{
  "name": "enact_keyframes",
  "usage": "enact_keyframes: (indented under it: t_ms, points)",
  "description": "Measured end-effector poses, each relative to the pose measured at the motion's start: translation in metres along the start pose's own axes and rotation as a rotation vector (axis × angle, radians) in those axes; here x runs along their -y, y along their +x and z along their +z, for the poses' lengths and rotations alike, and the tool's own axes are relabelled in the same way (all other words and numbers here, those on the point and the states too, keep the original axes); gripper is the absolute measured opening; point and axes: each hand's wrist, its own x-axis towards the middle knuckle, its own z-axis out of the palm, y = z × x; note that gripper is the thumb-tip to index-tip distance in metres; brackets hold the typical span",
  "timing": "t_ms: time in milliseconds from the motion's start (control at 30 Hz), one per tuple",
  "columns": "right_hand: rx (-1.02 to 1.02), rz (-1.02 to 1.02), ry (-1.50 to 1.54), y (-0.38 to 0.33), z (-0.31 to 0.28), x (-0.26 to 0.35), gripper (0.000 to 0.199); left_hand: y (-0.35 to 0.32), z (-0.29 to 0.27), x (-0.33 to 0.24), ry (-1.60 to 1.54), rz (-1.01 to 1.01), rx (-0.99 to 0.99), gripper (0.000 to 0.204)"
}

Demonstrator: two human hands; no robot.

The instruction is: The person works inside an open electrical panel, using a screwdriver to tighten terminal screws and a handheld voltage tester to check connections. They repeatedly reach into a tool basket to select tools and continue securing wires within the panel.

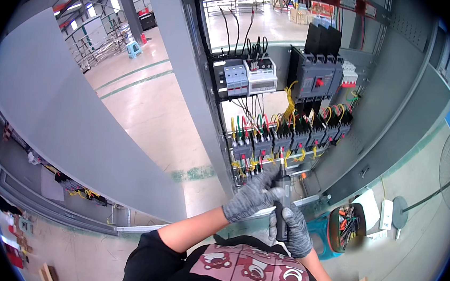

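Inside cabinet (399, 102) | both hands on screwdriver (283, 199) | breakers (289, 138), wires above

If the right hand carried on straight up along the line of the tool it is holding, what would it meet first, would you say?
Most likely the row of small breakers with yellow, red and green wires. The right hand grips a dark power screwdriver whose tip points up at the row's lower edge. Depth is hard to judge, so the tip may already touch.
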Motion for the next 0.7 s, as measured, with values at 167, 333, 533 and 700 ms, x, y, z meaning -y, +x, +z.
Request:
enact_keyframes:
  t_ms: [167, 333, 533, 700]
  points:
    - [0.226, 0.047, 0.141, 0.032, -0.005, 0.036, 0.052, 0.057, -0.024, -0.069, 0.008, 0.365, -0.460, 0.043]
    - [0.360, 0.159, 0.154, 0.050, -0.029, 0.048, 0.048, 0.126, -0.048, -0.125, 0.183, 0.654, -0.703, 0.041]
    - [0.477, 0.255, 0.137, 0.061, -0.063, 0.062, 0.048, 0.184, -0.099, -0.156, 0.569, 0.696, -1.057, 0.029]
    - [0.498, 0.284, 0.134, 0.067, -0.080, 0.076, 0.052, 0.227, -0.095, -0.174, 0.848, 0.740, -1.047, 0.025]
